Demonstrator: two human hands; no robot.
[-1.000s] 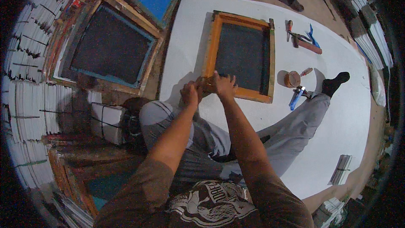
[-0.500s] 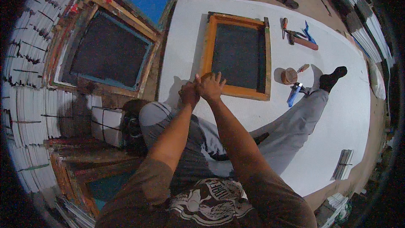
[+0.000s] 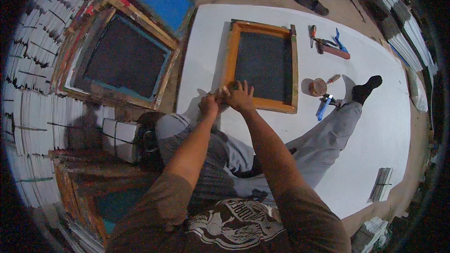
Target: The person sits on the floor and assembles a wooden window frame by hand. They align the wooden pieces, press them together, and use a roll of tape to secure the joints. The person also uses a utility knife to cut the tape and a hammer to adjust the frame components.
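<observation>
A wooden screen frame (image 3: 231, 58) with dark mesh (image 3: 262, 63) stretched across it lies flat on a white sheet. At its near left corner, my right hand (image 3: 240, 98) rests with fingers spread over the wood and the mesh edge. My left hand (image 3: 209, 103) is closed just beside that corner, its fingertips close to my right thumb. Whatever those curled fingers grip is hidden or too small to name.
Right of the frame on the white board (image 3: 365, 126) are a screwdriver (image 3: 312, 36), pliers (image 3: 327, 43), a round container (image 3: 318, 87) and a blue-handled tool (image 3: 324, 107). More screen frames (image 3: 161, 72) lean at left, beside stacked paper (image 3: 33, 126). My outstretched leg (image 3: 328, 136) crosses the board.
My right hand has slid slightly right along the frame's near corner, and its fingers remain spread. The left hand stays closed near the same corner. The whole view has shifted slightly.
</observation>
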